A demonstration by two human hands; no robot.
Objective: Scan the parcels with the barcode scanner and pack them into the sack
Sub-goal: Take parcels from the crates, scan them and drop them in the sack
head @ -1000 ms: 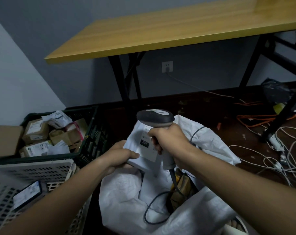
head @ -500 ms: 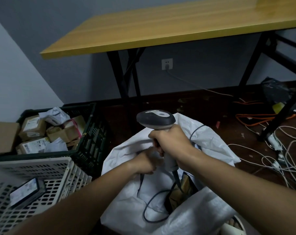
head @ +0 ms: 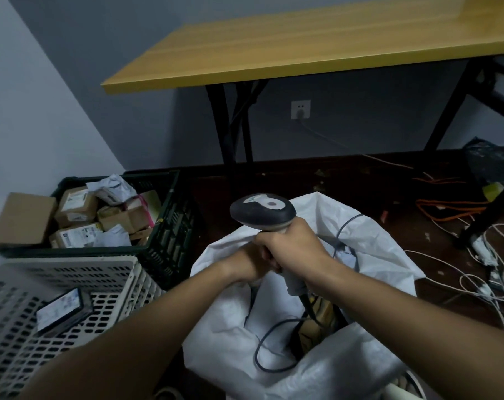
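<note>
R hand (head: 292, 249) gripping barcode scanner (head: 263, 212) handle, fingers clamped, sitting over white sack (head: 369, 249) mouth, L hand (head: 246, 265) reaching into sack beside it, fingers hidden, can't tell grip, parcels (head: 80, 215) lying in dark crate (head: 170, 226) left of sack.

Left forearm (head: 147, 321): being shown bare, no sleeve being worn.
Right forearm (head: 395, 307): being shown bare to the frame edge.
Left hand (head: 246, 265): nothing being worn.
Right hand (head: 292, 249): no glove, ring or watch being seen.
</note>
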